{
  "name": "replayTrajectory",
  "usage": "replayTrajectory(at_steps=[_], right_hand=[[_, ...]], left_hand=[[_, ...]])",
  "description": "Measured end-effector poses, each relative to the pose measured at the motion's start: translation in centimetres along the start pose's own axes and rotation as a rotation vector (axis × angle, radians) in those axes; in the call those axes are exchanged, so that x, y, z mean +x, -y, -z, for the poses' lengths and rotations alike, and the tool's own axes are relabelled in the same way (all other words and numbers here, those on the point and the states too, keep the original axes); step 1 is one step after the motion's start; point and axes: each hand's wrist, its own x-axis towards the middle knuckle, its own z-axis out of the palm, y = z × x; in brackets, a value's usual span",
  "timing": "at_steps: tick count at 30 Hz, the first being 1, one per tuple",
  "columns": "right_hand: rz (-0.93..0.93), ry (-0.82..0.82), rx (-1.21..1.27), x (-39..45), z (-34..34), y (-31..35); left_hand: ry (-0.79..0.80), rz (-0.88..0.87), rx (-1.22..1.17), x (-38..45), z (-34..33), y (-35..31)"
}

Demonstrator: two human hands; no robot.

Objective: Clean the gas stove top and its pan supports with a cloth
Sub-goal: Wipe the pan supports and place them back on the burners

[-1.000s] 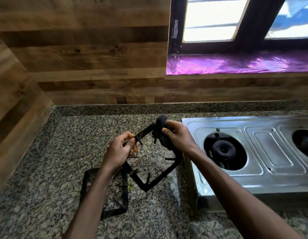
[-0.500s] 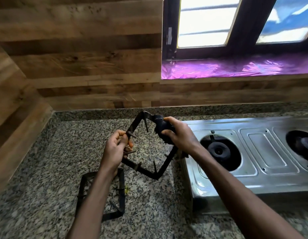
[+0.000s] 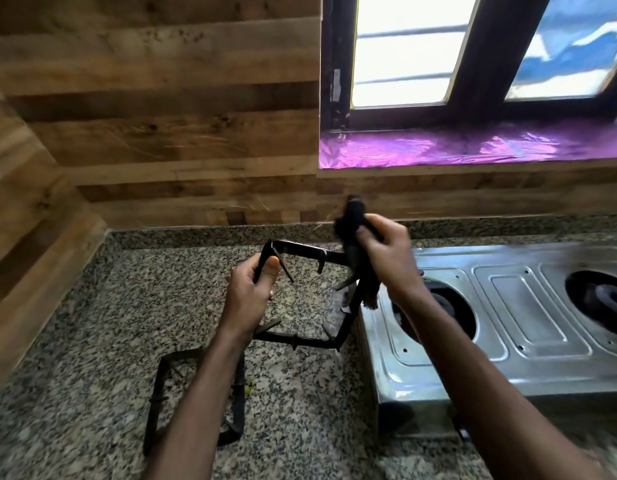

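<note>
Pan support held up over the tabletop and wiped with a dark cloth.

The left hand [image 3: 250, 294] grasps the raised pan support [image 3: 302, 251] at its 9 o'clock side; the right hand [image 3: 386, 258], blurred, clenches a dark cloth [image 3: 350, 223] around the 3 o'clock corner, hiding that part. A second pan support [image 3: 238, 407] lies on the granite tabletop [image 3: 92, 341] at 6 o'clock, partly covered by the left forearm. The gas stove [image 3: 508, 323] at 3 o'clock is cut off by the frame edge. No writing is legible.
</note>
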Motion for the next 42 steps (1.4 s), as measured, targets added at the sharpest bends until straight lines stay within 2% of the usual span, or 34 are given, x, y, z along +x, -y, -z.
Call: replayTrajectory(at_steps=[3, 6, 9, 11, 14, 17, 19, 21, 25, 29, 33, 34, 38, 40, 42], right_hand=[[-0.163, -0.16, 0.326, -1.3, 1.9, -0.6], [-0.263, -0.005, 0.393, -3.3, 1.9, -1.7], [-0.29, 0.105, 0.383, -3.4, -0.3, -1.7], [-0.231, 0.081, 0.313, -2.7, -1.5, -1.7], [-0.096, 0.043, 0.066, -1.7, -2.0, -1.3], [0.003, 0.036, -0.155, -0.7, -1.8, -0.4], [0.048, 0.08, -0.243, -0.4, -1.9, 0.4], [0.085, 0.152, -0.24, -0.3, -2.2, 1.1], [0.134, 0.204, -0.253, -0.3, -2.5, 2.2], [0.08, 0.193, -0.139, 0.0, -2.2, 2.0], [0.116, -0.078, -0.041, -0.3, 0.7, 1.6], [0.128, -0.075, -0.077, -0.7, 1.5, 1.4], [0.193, 0.26, -0.548, -1.6, 1.7, 0.4], [0.196, 0.248, -0.558, -1.3, 1.1, -0.7], [0.177, 0.15, -0.508, -1.3, 0.9, -1.7]], left_hand=[[-0.132, 0.112, -0.155, 0.1, 0.0, 0.2], [-0.176, 0.134, -0.266, 0.3, 0.6, 0.5], [-0.129, 0.159, -0.355, 0.4, 0.6, 0.4], [-0.106, 0.229, -0.434, 0.2, 0.5, 0.2], [-0.081, 0.293, -0.46, -0.6, 0.9, 0.0], [-0.128, 0.323, -0.473, -0.6, 1.8, 0.8], [-0.083, 0.278, -0.218, -0.3, 1.9, 0.9], [0.019, 0.13, 0.136, -0.2, 1.5, 0.5], [0.078, -0.081, 0.317, 0.6, 1.1, -1.0], [0.055, -0.041, 0.241, 1.0, 0.8, -1.7], [-0.007, 0.073, 0.142, -0.3, 0.3, -1.3], [-0.031, 0.107, 0.109, -0.5, 0.4, -1.2], [-0.08, 0.205, -0.033, -0.8, 0.0, -0.7], [-0.103, 0.229, -0.057, -0.9, -0.4, -0.5], [-0.121, 0.256, -0.054, -1.2, -0.9, -0.4]])
